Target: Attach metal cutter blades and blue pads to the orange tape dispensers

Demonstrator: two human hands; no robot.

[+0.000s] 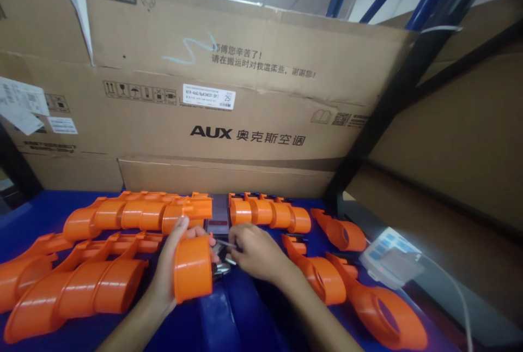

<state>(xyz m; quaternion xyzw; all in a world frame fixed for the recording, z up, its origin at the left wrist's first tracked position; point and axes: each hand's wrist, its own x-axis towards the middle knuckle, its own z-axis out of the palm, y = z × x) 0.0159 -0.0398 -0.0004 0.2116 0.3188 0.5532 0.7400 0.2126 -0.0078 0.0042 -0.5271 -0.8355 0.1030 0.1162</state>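
Observation:
My left hand (169, 267) is closed around an orange plastic part (193, 269), whose wide round cup end faces me. Close by on its right, my right hand (255, 251) has its fingers pinched on a thin grey metal piece (224, 243) that points toward the orange part. Whether the two touch I cannot tell. Just below the fingers shows a shiny metal object (223, 268), partly hidden; its kind is unclear.
Rows of similar orange parts (77, 292) lie nested at left, with more orange parts (269, 214) at right, all on a blue surface (24, 205). A white device with a cable (390, 256) sits at right. Behind stands a large cardboard sheet (155, 134) beside a dark rack post (379, 107).

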